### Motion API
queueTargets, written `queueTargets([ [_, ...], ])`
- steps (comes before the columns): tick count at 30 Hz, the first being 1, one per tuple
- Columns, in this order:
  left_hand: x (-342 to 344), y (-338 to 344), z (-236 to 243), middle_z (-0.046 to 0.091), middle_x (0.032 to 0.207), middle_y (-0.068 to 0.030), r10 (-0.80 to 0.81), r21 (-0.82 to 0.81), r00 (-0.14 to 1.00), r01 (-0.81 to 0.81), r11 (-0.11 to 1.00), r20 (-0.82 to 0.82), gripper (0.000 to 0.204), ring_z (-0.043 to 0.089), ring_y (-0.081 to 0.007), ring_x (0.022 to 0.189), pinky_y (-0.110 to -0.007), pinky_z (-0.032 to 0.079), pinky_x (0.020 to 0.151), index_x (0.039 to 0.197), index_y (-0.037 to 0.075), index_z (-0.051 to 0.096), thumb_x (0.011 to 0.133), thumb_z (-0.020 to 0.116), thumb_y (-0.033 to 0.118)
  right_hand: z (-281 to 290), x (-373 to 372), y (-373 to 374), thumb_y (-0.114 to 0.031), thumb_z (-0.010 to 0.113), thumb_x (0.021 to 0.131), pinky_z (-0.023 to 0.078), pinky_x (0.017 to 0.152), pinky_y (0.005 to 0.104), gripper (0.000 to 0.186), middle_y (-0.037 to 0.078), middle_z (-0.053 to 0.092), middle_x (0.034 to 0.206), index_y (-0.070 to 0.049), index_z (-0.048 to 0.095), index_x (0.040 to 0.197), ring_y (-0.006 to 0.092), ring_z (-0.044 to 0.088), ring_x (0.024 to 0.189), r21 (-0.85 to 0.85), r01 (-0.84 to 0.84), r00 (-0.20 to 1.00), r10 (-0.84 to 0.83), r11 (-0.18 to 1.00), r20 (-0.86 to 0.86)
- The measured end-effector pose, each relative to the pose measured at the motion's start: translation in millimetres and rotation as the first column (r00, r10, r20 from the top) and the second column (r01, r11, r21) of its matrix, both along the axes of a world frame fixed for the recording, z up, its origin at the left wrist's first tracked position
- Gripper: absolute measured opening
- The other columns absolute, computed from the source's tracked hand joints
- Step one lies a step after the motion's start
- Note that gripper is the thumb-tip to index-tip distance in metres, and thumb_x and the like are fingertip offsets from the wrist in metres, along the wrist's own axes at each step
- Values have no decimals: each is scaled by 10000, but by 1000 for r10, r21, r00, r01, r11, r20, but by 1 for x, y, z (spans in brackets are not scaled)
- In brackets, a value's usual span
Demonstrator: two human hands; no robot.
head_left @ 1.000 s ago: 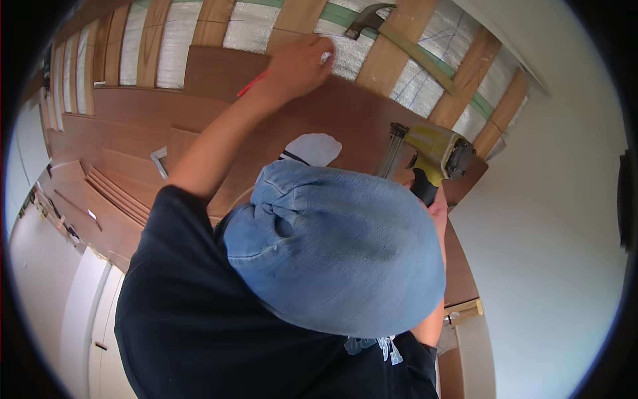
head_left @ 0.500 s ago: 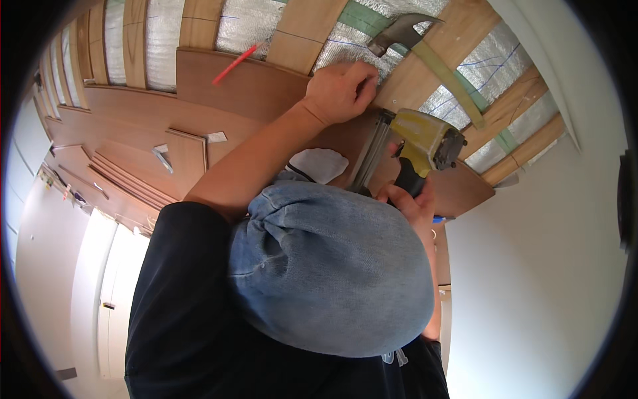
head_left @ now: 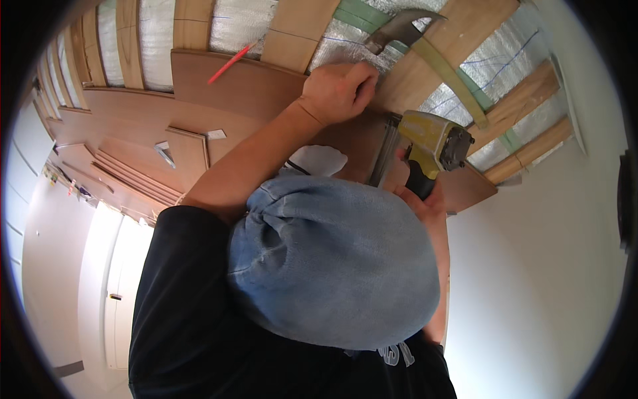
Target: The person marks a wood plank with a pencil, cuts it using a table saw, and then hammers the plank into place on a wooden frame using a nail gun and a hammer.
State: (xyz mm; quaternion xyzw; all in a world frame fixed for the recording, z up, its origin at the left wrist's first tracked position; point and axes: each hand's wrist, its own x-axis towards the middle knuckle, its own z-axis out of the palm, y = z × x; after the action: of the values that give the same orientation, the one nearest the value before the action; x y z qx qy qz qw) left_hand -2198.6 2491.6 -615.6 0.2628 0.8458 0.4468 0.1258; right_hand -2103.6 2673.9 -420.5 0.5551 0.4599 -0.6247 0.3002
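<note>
My left hand (head_left: 339,90) lies with curled fingers on the far edge of a brown floor plank (head_left: 266,93), just below a hammer (head_left: 399,26) that rests on a wooden batten. My right hand (head_left: 425,199) grips the black handle of a yellow nail gun (head_left: 432,139). The gun's nose sits against the plank's edge, right of my left hand. My bent knee in blue denim (head_left: 332,266) hides the near part of the plank and most of my right arm.
Wooden battens (head_left: 299,26) cross silver foil insulation (head_left: 232,23) beyond the laid planks. A red pencil (head_left: 229,63) lies on the plank. Loose plank strips (head_left: 139,176) lie at the left. A white wall (head_left: 545,266) stands on the right.
My left hand has slid right along the plank's far edge to a spot under the hammer. The nail gun has stayed beside it, its nose at the plank's edge.
</note>
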Motion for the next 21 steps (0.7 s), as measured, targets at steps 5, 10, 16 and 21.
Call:
queueTargets([
  [5,-2,0,4,678,729,-58,19,-51,1000,-18,999,23,129,671,-277,612,-390,542,554,1011,145,647,902,712,118,2,6,8,41,620,862,542,686,271,462,57,651,884,17,565,1320,132,655,705,-2,-85,996,85,996,-36],
  [10,0,1,1,676,721,-54,-6,-33,1000,6,999,2,134,661,-266,589,-382,536,539,1011,146,646,902,719,117,8,9,15,38,610,859,540,683,266,462,59,651,878,16,566,1318,129,658,711,10,-73,996,73,997,-60],
  [16,7,6,-3,674,715,-23,23,-79,999,-21,997,27,116,664,-214,598,-362,538,548,1001,150,670,904,731,129,30,60,42,62,599,848,539,679,261,553,66,666,885,26,536,1396,124,643,684,151,29,1000,-27,988,-12],
  [21,20,52,13,683,750,-27,-258,59,966,257,965,10,106,682,-229,672,-377,560,604,1001,161,686,902,713,132,51,101,105,80,571,825,545,653,280,633,177,672,1224,43,473,1449,139,638,690,303,166,970,-100,939,-222],
])
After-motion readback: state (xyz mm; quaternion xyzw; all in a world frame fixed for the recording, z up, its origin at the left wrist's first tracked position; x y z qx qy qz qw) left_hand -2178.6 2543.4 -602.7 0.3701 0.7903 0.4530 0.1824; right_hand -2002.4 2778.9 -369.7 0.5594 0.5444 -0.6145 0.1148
